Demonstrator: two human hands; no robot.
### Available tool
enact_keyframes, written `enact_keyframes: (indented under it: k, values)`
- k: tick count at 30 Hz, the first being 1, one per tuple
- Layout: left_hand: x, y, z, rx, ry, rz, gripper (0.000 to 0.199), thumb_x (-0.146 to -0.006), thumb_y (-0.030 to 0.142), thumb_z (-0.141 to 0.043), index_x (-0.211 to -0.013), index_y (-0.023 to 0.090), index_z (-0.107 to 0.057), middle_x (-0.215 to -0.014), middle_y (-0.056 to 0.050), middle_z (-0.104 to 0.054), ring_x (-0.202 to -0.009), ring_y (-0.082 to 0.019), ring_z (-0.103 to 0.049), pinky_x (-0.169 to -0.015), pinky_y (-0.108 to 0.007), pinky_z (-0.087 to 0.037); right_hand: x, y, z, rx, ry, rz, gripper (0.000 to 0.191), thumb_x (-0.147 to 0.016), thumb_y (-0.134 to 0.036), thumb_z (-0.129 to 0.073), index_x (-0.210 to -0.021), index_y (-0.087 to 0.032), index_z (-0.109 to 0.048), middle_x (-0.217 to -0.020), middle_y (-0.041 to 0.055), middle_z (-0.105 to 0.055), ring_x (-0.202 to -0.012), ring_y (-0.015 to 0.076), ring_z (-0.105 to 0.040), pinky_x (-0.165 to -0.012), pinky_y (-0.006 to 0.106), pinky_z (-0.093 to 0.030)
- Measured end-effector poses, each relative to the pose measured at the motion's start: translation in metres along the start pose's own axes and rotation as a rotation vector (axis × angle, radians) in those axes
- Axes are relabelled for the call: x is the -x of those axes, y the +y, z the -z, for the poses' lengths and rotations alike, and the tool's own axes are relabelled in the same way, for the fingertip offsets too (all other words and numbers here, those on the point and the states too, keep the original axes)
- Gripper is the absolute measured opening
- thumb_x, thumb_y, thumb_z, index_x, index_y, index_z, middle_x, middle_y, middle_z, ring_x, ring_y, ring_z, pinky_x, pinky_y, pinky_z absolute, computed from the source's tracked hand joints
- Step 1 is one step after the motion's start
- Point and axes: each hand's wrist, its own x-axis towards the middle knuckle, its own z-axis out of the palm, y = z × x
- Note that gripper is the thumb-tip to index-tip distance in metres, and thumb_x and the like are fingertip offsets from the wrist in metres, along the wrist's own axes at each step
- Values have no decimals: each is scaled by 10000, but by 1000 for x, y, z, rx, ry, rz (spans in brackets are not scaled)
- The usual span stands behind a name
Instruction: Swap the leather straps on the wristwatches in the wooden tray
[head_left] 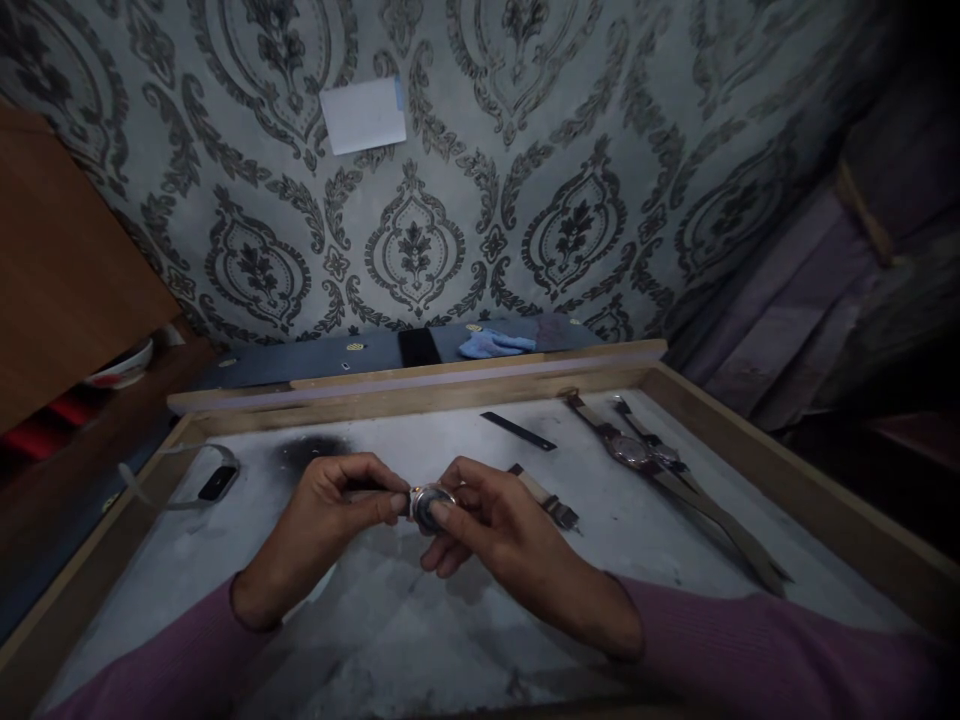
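A round watch case (433, 503) with a shiny rim is up in front of me, above the white surface. My right hand (499, 515) is closed on it, thumb pressed on its face and fingers curled behind. At the left edge of the case, my left hand (349, 510) pinches thumb and forefinger together. Something small and dark shows between those fingertips, too hidden to name. Just beyond my right hand lies a brown watch strap piece (546, 497) with a dark end.
A wooden rim (480, 372) surrounds the white work surface. Two watches with straps (631, 452) lie at the right, a dark flat strip (517, 430) near the back. A smartwatch (217, 483) with a pale band rests at left. Behind the rim are a blue cloth (496, 344) and black phone-like slab (418, 348).
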Motion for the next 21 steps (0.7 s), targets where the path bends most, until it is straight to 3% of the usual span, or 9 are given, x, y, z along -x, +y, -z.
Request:
enact_keyframes:
  k: [6, 21]
  values:
    - [-1, 3, -2, -6, 1, 10, 69, -663, 213, -747, -652, 153, -714, -634, -14, -689, -615, -132, -580, -606, -233, -468, -2, 3, 2, -39, 3, -64, 392, -760, -492, -691, -792, -167, -474, -653, -16, -611, -560, 141, -679, -512, 226, -536]
    - [-2, 4, -2, 4, -2, 36, 75, -656, 214, -747, -624, 163, -702, -621, -3, -681, -605, -122, -569, -605, -232, -459, -3, 2, 0, -52, -3, -70, 333, -785, -434, -685, -786, -166, -488, -634, -19, -601, -548, 128, -672, -502, 208, -533]
